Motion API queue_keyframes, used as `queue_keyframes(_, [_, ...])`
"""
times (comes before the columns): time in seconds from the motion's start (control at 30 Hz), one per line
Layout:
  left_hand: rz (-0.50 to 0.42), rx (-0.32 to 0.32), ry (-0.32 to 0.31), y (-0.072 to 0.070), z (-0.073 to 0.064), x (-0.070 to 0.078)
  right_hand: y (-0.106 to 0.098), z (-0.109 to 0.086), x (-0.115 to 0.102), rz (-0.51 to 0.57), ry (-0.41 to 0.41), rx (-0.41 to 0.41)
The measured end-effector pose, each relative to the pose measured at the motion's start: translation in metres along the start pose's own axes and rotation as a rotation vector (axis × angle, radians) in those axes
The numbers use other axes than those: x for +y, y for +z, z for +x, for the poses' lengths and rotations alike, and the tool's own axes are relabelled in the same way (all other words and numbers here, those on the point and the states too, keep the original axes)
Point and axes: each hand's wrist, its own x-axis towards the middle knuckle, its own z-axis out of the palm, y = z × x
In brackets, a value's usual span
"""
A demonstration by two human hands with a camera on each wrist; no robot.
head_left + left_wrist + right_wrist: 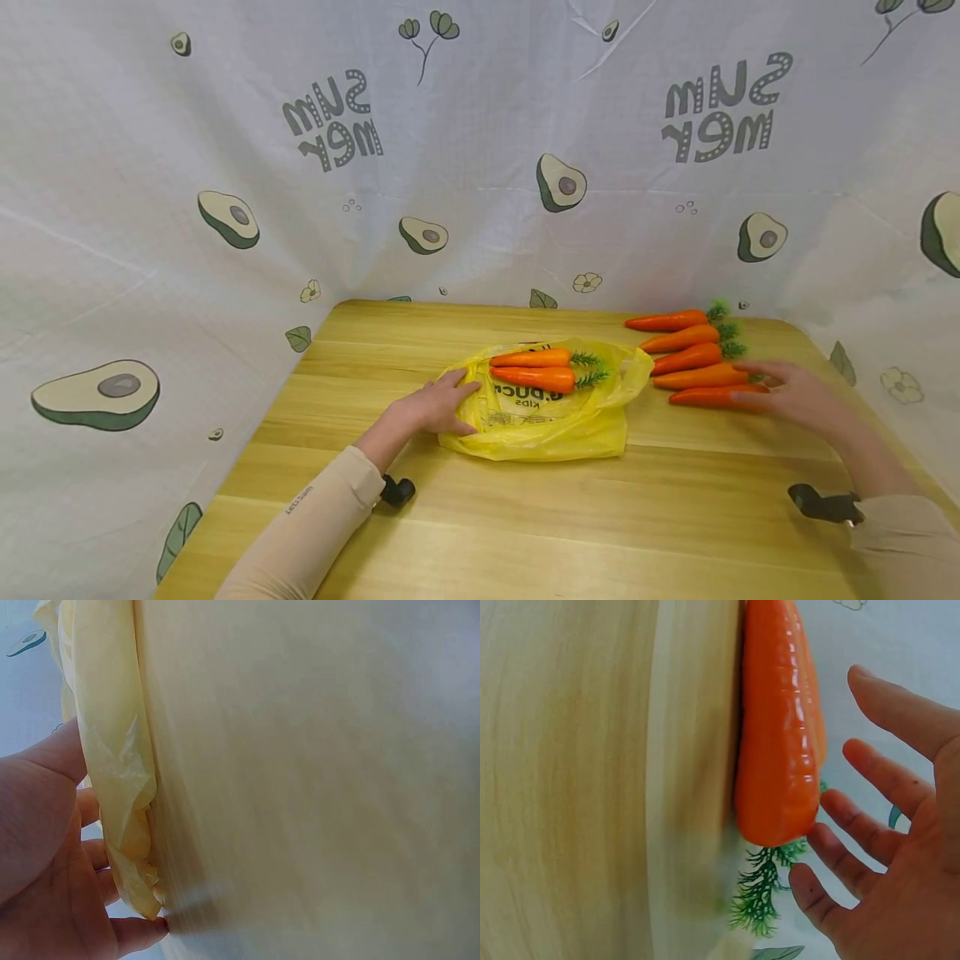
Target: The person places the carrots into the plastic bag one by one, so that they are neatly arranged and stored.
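My left hand (438, 406) is at the left edge of a yellow plastic bag (555, 444), its fingers spread and touching the plastic. In the left wrist view, the rolled bag edge (120, 772) crosses in front of some of these fingers. Two orange toy carrots (534, 379) with green tops lie side by side on the bag, over its printed lettering. My right hand (798, 400) reaches over the leafy ends of the nearest carrots in a row at the right. Its fingers are loosely spread beside the thick end of a carrot (776, 750) in the right wrist view.
Several carrots lie in a row at the right of the wooden table (480, 533), tips pointing left; the farthest carrot (667, 321) is near the back edge. A white curtain (480, 167) printed with avocados hangs behind and around the table.
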Motion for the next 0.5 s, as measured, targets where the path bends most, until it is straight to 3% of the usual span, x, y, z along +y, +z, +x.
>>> queue_keyframes(0.5, [-0.010,0.014,0.002,-0.0004,-0.0024,0.0015,0.0061,0.0002,0.0060,-0.131,0.043,-0.012])
